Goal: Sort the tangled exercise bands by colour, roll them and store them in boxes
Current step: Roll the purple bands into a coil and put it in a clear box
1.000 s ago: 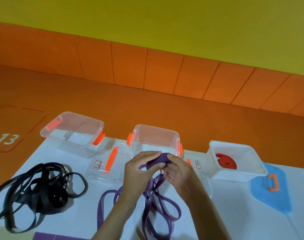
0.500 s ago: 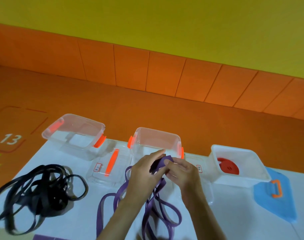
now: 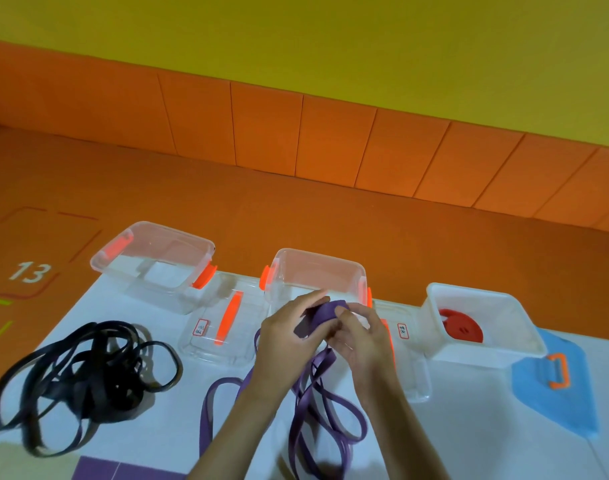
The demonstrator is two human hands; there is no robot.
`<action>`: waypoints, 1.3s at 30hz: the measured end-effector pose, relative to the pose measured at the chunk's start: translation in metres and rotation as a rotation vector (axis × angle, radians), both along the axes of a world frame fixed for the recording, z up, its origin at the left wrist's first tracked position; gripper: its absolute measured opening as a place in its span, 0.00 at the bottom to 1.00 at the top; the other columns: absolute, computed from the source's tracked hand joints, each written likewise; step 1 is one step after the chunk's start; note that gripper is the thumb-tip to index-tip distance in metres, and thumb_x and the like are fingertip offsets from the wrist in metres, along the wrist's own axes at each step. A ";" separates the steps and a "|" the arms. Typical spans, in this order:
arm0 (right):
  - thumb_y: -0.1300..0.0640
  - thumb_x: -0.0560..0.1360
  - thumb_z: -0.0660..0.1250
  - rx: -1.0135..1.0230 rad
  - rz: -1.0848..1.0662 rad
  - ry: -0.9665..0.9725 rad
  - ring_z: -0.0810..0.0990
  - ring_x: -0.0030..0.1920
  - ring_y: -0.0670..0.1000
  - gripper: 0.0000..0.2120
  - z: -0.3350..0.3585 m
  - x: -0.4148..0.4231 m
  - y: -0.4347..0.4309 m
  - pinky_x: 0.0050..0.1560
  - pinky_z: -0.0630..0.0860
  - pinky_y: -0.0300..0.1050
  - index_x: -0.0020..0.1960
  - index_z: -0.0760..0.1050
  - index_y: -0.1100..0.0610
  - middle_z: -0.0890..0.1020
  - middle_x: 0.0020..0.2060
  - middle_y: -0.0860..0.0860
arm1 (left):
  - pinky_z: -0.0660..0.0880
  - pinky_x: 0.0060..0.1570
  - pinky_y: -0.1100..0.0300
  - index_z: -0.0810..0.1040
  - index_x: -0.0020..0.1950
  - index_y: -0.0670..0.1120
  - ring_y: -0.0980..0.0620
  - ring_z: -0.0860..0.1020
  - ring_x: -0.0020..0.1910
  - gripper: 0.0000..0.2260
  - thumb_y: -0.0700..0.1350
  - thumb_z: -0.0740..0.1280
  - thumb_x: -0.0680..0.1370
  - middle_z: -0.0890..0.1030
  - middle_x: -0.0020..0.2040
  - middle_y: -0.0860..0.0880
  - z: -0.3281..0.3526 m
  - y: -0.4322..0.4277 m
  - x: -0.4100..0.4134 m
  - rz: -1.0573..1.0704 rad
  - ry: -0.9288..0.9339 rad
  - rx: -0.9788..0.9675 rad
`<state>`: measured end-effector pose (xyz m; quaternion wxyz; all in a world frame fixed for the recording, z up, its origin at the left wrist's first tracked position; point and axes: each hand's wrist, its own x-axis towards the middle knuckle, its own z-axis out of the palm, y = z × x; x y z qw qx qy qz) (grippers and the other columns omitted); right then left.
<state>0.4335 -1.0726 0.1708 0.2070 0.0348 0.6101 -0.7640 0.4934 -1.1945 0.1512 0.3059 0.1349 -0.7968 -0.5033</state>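
Left hand (image 3: 289, 336) and right hand (image 3: 360, 336) both pinch the partly rolled end of the purple exercise band (image 3: 322, 315) with curled fingers, just in front of the middle clear box (image 3: 316, 271), its loose loops trailing down onto the white table (image 3: 469, 427); black bands (image 3: 84, 372) lie tangled at left.
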 end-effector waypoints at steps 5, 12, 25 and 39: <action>0.56 0.85 0.62 -0.016 0.069 -0.019 0.88 0.47 0.56 0.09 -0.008 0.000 0.000 0.43 0.83 0.43 0.59 0.78 0.59 0.87 0.48 0.60 | 0.81 0.55 0.64 0.87 0.56 0.57 0.56 0.86 0.55 0.14 0.45 0.82 0.73 0.88 0.51 0.61 -0.004 -0.007 0.002 -0.066 -0.016 0.225; 0.52 0.79 0.72 -0.089 0.223 0.034 0.84 0.43 0.58 0.10 -0.007 -0.017 0.016 0.48 0.83 0.46 0.57 0.82 0.55 0.86 0.50 0.62 | 0.82 0.53 0.63 0.87 0.52 0.58 0.53 0.88 0.50 0.14 0.42 0.83 0.72 0.89 0.48 0.55 -0.001 -0.015 0.002 -0.105 -0.007 0.433; 0.49 0.82 0.67 0.009 0.173 0.313 0.88 0.48 0.60 0.14 0.000 0.004 0.005 0.39 0.85 0.48 0.59 0.81 0.59 0.87 0.52 0.58 | 0.80 0.53 0.67 0.90 0.55 0.55 0.53 0.87 0.54 0.13 0.40 0.80 0.75 0.89 0.53 0.51 0.010 -0.016 0.004 -0.121 0.098 0.650; 0.60 0.76 0.77 0.173 0.355 0.462 0.89 0.49 0.56 0.11 0.022 -0.032 0.025 0.45 0.86 0.46 0.53 0.84 0.46 0.86 0.52 0.52 | 0.80 0.54 0.66 0.89 0.55 0.58 0.52 0.87 0.55 0.11 0.47 0.80 0.74 0.89 0.53 0.54 0.018 -0.034 -0.001 -0.269 0.094 0.438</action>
